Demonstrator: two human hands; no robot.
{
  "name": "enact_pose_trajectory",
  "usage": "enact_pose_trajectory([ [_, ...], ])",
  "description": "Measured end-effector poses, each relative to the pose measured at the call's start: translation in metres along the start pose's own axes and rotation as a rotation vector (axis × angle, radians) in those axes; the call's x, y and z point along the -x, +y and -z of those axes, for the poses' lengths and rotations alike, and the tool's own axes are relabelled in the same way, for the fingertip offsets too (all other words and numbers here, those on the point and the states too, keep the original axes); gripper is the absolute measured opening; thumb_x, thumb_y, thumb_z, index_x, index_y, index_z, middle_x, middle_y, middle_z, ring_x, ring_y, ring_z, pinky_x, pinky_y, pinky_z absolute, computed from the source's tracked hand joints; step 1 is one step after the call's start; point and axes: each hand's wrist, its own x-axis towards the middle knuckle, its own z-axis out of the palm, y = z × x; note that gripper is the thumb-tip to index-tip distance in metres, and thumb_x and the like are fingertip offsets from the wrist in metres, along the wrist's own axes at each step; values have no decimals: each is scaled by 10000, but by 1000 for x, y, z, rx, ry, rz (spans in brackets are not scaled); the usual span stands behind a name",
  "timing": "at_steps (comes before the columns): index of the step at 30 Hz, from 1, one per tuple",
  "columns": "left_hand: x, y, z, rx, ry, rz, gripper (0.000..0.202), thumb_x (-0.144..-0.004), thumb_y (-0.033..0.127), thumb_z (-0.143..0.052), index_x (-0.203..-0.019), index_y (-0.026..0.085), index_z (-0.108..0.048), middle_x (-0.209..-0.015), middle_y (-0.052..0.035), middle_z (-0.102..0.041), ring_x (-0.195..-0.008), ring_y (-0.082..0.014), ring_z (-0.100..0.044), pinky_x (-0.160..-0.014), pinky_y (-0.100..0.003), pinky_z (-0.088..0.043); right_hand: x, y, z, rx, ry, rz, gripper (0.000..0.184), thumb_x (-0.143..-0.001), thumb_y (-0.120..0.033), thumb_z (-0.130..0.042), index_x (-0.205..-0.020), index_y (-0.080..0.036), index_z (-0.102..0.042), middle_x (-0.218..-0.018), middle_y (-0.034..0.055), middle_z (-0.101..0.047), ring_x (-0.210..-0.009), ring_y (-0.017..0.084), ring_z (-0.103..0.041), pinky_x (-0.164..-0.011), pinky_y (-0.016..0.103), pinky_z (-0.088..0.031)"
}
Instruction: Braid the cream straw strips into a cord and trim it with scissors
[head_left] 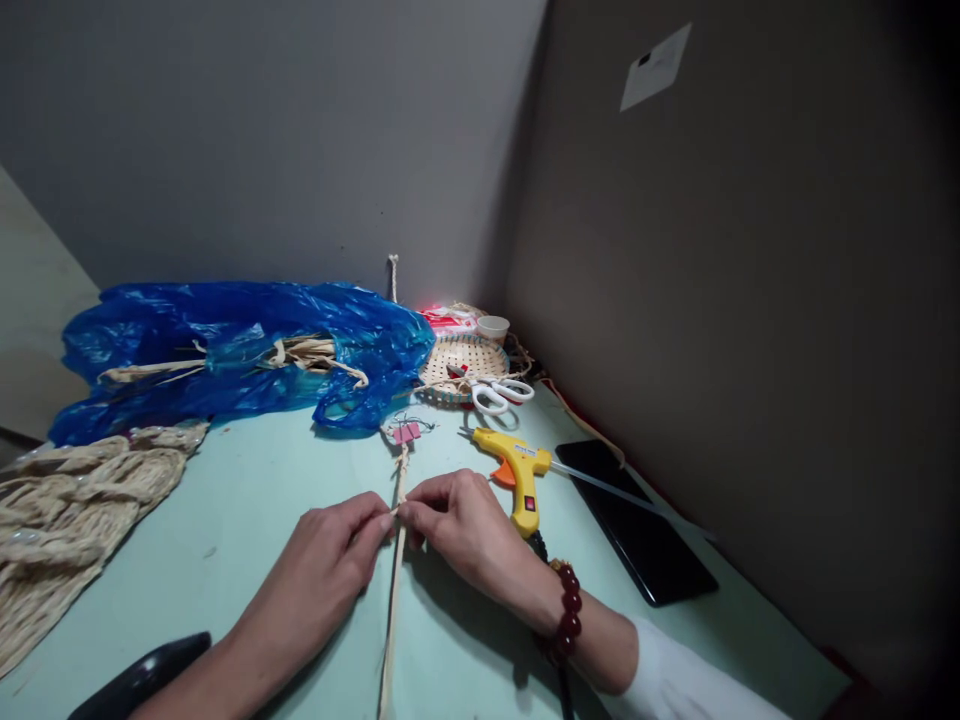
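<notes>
A thin straw braid (390,620) lies along the pale green table (247,520), running from a pink binder clip (406,432) at its far end toward me. My left hand (330,565) pinches the braid from the left, fingers closed on the strands. From the right, my right hand (457,525), with a dark red bead bracelet (564,612) on its wrist, pinches the same spot, fingertips meeting those of the left.
A yellow glue gun (517,470) lies just right of my hands, a black phone (634,520) beyond it. White scissors (501,392) rest by a woven tray (461,360). A blue plastic bag (232,350) with straw and a straw pile (67,510) sit left.
</notes>
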Motion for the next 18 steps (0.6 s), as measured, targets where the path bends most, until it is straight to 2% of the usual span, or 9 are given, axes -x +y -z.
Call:
enact_pose_trajectory([
  [3,4,7,2,59,-11,49,368,-895,424,-391,-600,227,-488,-500,53,-482,-540,-164,-474,-574,-271,-341,2,0,-3,-5,45,15,252,-801,-180,-533,-565,-130,-604,-500,-27,-493,-513,80,-375,-490,219,-251],
  [7,11,13,-8,66,-26,20,430,-916,419,-348,-552,225,-469,-557,14,-575,-602,-176,-543,-636,-281,-377,2,3,-4,-160,-2,-17,239,-789,-150,-517,-578,-131,-627,-525,-19,-534,-533,85,-399,-516,212,-278],
  [11,19,10,-22,-118,-56,-65,371,-944,347,-280,-674,226,-504,-573,5,-588,-535,-174,-550,-584,-290,-372,1,0,-2,-368,-74,-93,273,-764,-167,-550,-493,-141,-529,-470,-46,-410,-501,76,-301,-488,224,-226],
  [15,23,3,-32,-315,-69,-196,304,-924,209,-264,-804,211,-544,-681,-53,-661,-562,-199,-619,-570,-295,-412,2,-5,0,-581,-150,-170,232,-775,-222,-567,-596,-106,-658,-550,-8,-542,-461,59,-251,-460,241,-165],
  [18,27,4,-31,-384,-83,-236,309,-905,158,-275,-873,205,-579,-763,-83,-706,-617,-219,-672,-578,-297,-432,1,-3,-1,-671,-172,-218,215,-762,-217,-583,-631,-88,-694,-533,-11,-528,-420,44,-204,-442,251,-106],
])
